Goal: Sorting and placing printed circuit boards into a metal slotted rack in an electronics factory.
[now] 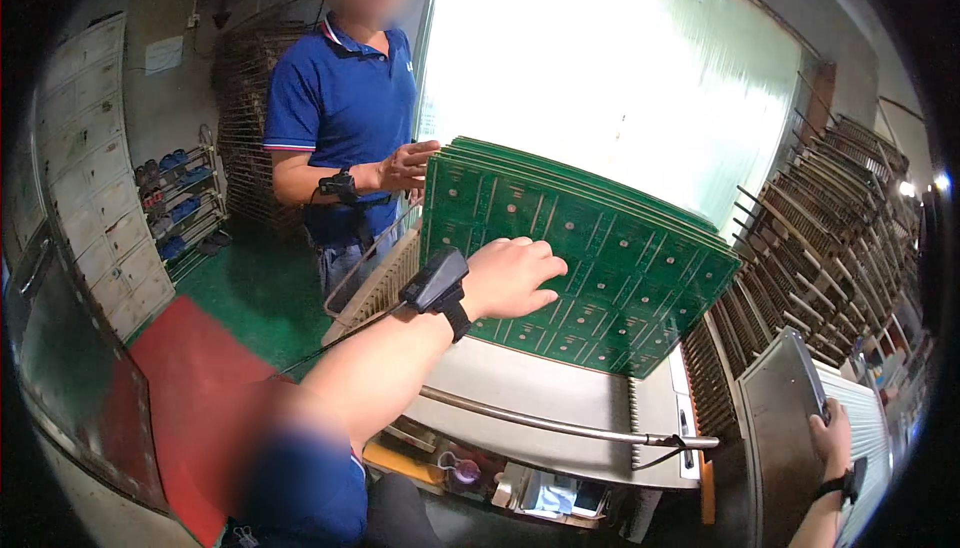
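Resting flat with spread fingers, the left hand [512,276] presses on the front face of a stack of green circuit boards [590,258], which stands tilted on its edge on a metal cart [540,388]. The right hand [830,438] is closed around the edge of a grey metal panel [785,428]. A co-worker's hand [408,166] steadies the stack's far corner. The boards seem gathered but not yet laid down. Racks [830,238] crowd the right side; the floor [250,288] on the left offers more room.
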{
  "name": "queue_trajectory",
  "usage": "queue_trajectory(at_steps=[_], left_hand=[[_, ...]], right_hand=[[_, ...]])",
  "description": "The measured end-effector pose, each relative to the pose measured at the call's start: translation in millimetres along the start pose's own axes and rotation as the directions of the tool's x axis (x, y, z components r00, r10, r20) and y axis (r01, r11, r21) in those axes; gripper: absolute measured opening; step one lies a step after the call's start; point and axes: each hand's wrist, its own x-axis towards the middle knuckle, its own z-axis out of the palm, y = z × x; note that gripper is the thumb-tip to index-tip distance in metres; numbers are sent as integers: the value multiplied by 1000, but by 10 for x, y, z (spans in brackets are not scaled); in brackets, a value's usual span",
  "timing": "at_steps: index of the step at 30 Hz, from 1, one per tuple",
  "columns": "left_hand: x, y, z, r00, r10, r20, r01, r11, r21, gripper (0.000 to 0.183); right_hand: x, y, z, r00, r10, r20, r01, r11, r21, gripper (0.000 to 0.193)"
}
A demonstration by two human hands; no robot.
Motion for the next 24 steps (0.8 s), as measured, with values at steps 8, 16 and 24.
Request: queue_trajectory(at_steps=[8, 16, 24], left_hand=[[-51, -310, 104, 994, -102, -37, 95, 981, -172, 41], [-37, -221, 187, 989, -106, -99, 80, 967, -243, 45], [-59, -126, 86, 988, -143, -53, 125, 960, -251, 46]], right_hand=[[77, 64, 50, 998, -47, -37, 48, 999, 5, 48], [1, 27, 8, 998, -38, -55, 37, 999, -18, 47], [-60, -254, -96, 1000, 7, -6, -7, 998, -69, 53]])
